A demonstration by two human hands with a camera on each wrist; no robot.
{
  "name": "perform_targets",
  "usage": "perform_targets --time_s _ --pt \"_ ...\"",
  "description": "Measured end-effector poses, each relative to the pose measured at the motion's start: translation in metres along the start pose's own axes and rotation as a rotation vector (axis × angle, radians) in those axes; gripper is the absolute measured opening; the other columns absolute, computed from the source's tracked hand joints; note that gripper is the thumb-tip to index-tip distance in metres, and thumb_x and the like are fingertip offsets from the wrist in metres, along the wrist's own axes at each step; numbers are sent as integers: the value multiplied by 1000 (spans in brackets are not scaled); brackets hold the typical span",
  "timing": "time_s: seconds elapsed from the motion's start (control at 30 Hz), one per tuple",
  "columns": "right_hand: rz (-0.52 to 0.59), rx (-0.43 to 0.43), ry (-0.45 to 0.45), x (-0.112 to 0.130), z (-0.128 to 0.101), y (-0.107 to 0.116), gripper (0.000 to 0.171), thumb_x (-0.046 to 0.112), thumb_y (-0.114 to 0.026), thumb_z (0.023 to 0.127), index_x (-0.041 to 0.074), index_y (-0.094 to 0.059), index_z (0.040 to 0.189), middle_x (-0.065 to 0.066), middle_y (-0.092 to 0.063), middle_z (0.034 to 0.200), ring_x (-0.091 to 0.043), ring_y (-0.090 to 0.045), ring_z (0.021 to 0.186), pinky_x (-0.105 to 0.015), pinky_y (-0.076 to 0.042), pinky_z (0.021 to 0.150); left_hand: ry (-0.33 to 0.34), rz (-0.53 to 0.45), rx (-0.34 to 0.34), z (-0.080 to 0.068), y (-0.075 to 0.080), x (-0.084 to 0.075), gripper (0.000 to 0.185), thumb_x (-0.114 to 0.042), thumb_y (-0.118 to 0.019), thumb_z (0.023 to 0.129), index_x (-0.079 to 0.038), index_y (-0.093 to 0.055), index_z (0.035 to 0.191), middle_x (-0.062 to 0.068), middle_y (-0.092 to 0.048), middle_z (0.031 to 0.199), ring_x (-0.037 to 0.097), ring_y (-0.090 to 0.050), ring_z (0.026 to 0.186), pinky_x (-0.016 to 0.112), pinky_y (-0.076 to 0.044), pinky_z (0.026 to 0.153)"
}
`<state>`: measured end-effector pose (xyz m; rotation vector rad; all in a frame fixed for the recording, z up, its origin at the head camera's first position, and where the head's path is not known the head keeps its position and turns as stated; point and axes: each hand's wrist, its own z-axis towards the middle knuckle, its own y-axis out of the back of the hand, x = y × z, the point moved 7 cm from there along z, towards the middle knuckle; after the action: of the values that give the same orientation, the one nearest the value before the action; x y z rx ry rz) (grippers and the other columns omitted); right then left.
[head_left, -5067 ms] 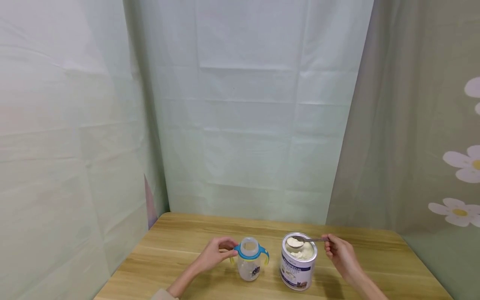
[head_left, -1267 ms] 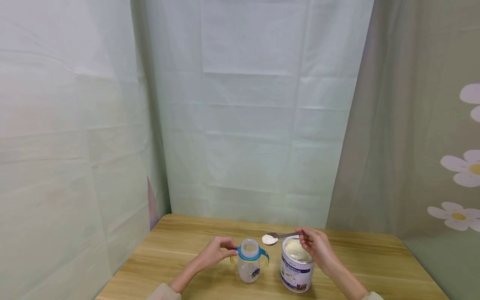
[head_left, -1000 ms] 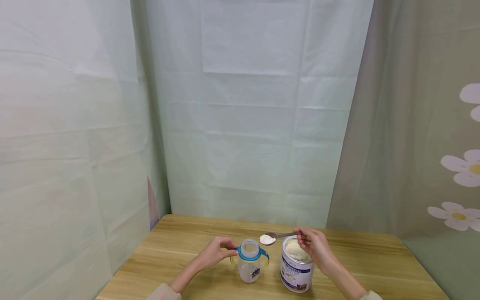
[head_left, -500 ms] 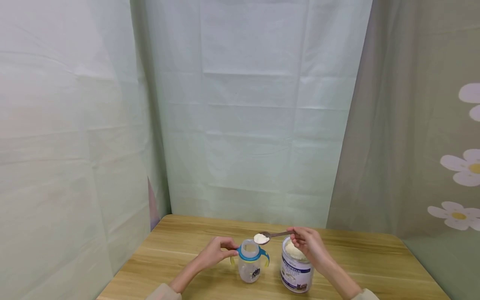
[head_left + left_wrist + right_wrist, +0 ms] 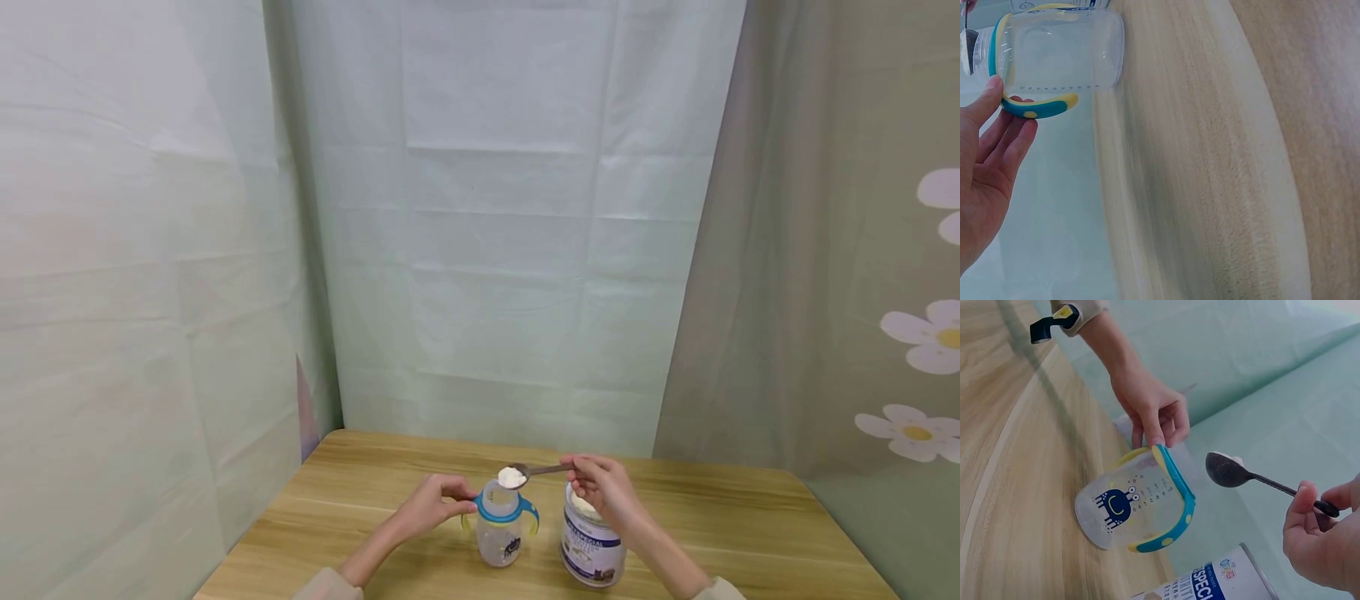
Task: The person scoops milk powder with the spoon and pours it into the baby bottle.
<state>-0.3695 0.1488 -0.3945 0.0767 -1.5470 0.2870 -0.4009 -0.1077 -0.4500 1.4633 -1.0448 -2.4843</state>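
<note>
Okay, your left hand (image 5: 431, 504) pinches the bottle (image 5: 498, 546) by its left handle (image 5: 1041, 107), thumb up by the blue collar, fingertips against the handle, so only a narrow gap between them. Bottle stands upright on the wooden table (image 5: 390, 458), in front of you, between your hands; clear body, dark-blue monster print (image 5: 1116, 505), blue-and-yellow handles.

Your right hand (image 5: 607, 493) is closed on the end of a dark spoon (image 5: 547, 469), thumb and fingers pinching the handle, no room to spare. Spoon's bowl sits over the bottle's mouth with a heap of white powder (image 5: 512, 477) in it; can't tell whether it touches the rim.

Can (image 5: 592, 550) stands upright to the right of the bottle, near but apart, partly under your right hand; more pale powder shows at its top, label reads "SPECIAL" in part. Your light sleeves (image 5: 330, 585) show at both wrists, with a black-and-yellow piece (image 5: 1054, 324) on the left one. Pale curtains (image 5: 487, 250) behind and to the sides, white flowers (image 5: 917, 432) on the right one.
</note>
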Motion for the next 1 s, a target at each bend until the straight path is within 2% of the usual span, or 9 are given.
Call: perform_targets --time_s 0.17,0.43,0.57,0.83,1.0 --pt "-3 13 8 -2 1 -5 33 15 -49 101 -11 -57 120 4 -63 81 -4 -57 73 -14 -49 64 -2 -6 -2 0 0 0 15 -25 -70 89 -12 -73 95 1 -73 91 2 -66 85 20 -53 75" --pt "-21 20 27 -3 2 -13 28 15 -52 100 -7 -61 115 3 -64 82 -6 -57 74 -16 -48 64 -1 -12 -3 0 0 0 14 -24 -70 88 -11 -73 95 2 -73 91 2 -66 84 23 -53 75" --pt "-40 22 36 -4 2 -17 31 15 -53 99 -9 -59 118 3 -63 83 -6 -56 74 -17 -46 63 -2 -9 -4 0 0 -1 15 -24 -70 88 -11 -73 95 2 -73 91 2 -65 84 24 -54 76" --pt "-168 72 114 -1 1 -28 35 17 -55 99 -10 -58 120 1 -62 82 -6 -55 74 -18 -47 64 -8 -5 -6 1 -1 0 16 -24 -70 89 -9 -73 94 2 -74 91 2 -66 85 23 -54 75" --pt "-264 156 163 1 -1 -37 36 23 -57 98 -7 -61 117 1 -61 83 -5 -54 72 -19 -48 65 0 -6 -4 1 -1 1 16 -24 -70 89 -9 -73 94 2 -74 91 3 -66 84 21 -53 74"
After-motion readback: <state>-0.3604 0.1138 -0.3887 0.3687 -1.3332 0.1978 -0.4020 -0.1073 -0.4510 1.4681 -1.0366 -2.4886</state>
